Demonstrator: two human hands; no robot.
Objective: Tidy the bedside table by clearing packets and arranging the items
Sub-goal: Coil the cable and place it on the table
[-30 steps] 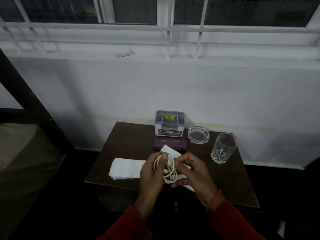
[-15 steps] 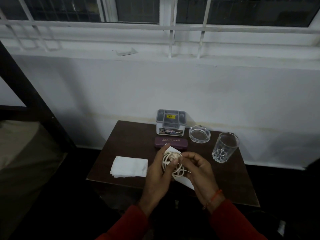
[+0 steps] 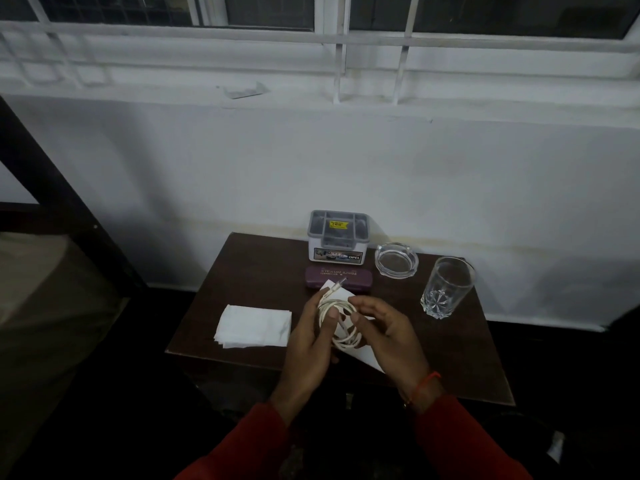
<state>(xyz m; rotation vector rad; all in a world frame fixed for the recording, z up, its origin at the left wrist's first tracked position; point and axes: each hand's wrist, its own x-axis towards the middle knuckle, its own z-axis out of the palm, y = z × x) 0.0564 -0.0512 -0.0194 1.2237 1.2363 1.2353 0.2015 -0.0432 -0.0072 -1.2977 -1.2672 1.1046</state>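
Above the front middle of the dark wooden bedside table (image 3: 242,271), my left hand (image 3: 308,344) grips a coiled white cable (image 3: 341,322). One plug end of the cable sticks up past my fingers. My right hand (image 3: 388,334) touches the coil's right side with thumb and fingertips. A white paper sheet (image 3: 363,355) lies under my hands, mostly hidden. A folded white tissue (image 3: 254,326) lies flat at the front left.
At the back stand a grey-lidded white box (image 3: 337,237), a maroon spectacle case (image 3: 337,276) in front of it, a glass ashtray (image 3: 396,260) and a drinking glass (image 3: 446,287) to the right. A white wall rises behind; a dark bed frame (image 3: 52,188) is left.
The coil has been turned in my hands and a plug end now points up toward the case. My right fingers have loosened on the coil's right side.
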